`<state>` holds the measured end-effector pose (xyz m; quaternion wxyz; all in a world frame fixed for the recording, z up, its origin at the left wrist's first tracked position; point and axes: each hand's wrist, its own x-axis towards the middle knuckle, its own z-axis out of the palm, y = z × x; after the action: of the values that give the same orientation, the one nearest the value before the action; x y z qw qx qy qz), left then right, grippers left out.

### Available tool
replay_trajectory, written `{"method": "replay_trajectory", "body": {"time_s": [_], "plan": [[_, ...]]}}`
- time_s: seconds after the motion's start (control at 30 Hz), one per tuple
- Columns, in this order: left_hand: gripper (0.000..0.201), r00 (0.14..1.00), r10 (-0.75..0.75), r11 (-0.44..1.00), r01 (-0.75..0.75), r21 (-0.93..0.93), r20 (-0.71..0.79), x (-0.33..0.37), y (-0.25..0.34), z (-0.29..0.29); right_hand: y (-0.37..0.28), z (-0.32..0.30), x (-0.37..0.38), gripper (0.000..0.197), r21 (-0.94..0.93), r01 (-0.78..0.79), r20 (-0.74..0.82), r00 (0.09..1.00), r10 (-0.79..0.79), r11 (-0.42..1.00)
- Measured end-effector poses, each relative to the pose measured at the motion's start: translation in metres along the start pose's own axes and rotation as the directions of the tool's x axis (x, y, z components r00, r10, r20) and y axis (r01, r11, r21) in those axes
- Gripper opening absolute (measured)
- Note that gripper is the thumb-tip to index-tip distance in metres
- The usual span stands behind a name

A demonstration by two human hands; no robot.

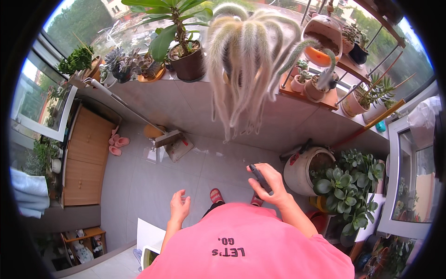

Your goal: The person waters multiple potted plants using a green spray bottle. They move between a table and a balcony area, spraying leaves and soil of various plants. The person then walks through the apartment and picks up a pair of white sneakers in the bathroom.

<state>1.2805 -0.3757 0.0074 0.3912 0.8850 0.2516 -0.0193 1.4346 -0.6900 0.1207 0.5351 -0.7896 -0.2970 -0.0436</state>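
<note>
My right hand (273,184) is wrapped round a slim black handheld object (261,179), in front of my pink shirt. What kind of object it is I cannot make out. To the left, my left hand (180,205) hangs with its fingers loosely bent and apart, holding nothing. Beyond the hands, a hairy trailing cactus (246,56) spills its long pale stems over the front of the window ledge (153,90). Nearest to my right hand stands a big whitish pot (301,173), beside a leafy green succulent (344,183).
A broom (168,138) and a dustpan (181,149) are on the tiled floor (139,186), near pink slippers (119,143) and a wooden cabinet (88,156). Potted plants line the ledge, with a tiered plant stand (332,96) at right. An open window (413,176) juts in there.
</note>
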Motion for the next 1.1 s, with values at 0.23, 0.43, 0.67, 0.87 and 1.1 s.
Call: {"method": "replay_trajectory", "body": {"time_s": [0.23,0.43,0.67,0.87,1.1], "plan": [[0.036,0.996,-0.081,0.997,0.081,-0.009,-0.043,0.018,-0.092,-0.066,-0.016,0.124,0.049,0.03,0.146,0.102,0.021,0.994,-0.106,0.984],[0.036,0.969,-0.215,0.976,0.218,0.013,-0.123,0.005,-0.14,-0.133,-0.025,0.217,0.093,0.028,0.232,0.106,0.092,0.987,-0.13,0.967],[0.037,0.876,-0.396,0.918,0.384,-0.099,-0.274,-0.016,-0.197,-0.163,-0.038,0.294,0.148,0.027,0.366,0.006,0.171,0.983,-0.074,0.93],[0.038,0.839,-0.459,0.888,0.422,-0.182,-0.293,0.007,-0.212,-0.177,-0.038,0.347,0.204,0.027,0.311,-0.003,0.256,0.963,-0.08,0.951],[0.037,0.681,-0.592,0.805,0.526,-0.275,-0.432,0.039,-0.252,-0.222,-0.029,0.446,0.265,0.027,0.307,-0.031,0.492,0.861,-0.131,0.951]]}}
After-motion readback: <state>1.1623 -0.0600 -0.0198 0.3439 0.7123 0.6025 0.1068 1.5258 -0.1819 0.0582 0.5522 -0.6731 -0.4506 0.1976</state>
